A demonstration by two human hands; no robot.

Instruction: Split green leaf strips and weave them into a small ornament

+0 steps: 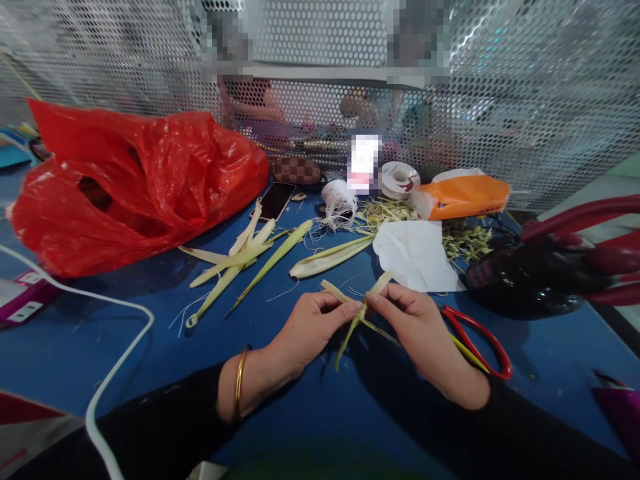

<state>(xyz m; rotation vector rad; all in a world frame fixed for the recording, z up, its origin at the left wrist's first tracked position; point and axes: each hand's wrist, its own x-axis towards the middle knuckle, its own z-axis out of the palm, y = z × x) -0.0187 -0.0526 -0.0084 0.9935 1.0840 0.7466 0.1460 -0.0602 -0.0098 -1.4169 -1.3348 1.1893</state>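
My left hand (315,327) pinches one side of a small knotted or crossed piece of corn husk strips (344,343) with thumb and forefinger. My right hand (425,333) pinches its other side, close beside the left thumb. Strip ends stick up above the fingers and hang below them; the crossing itself is partly covered by my fingertips. Beyond my hands lie a cupped husk (333,258), a long green husk (280,257) and a pile of pale husk strips (233,263) with thin white threads. Red-handled scissors (493,347) lie partly hidden by my right hand.
A red plastic bag (150,180) fills the back left; a white cable (125,313) runs down the left. At the back are a dark phone (277,201), white thread (340,203), a spool (400,179), an orange packet (465,193), white paper (415,253) and a perforated metal screen (320,40).
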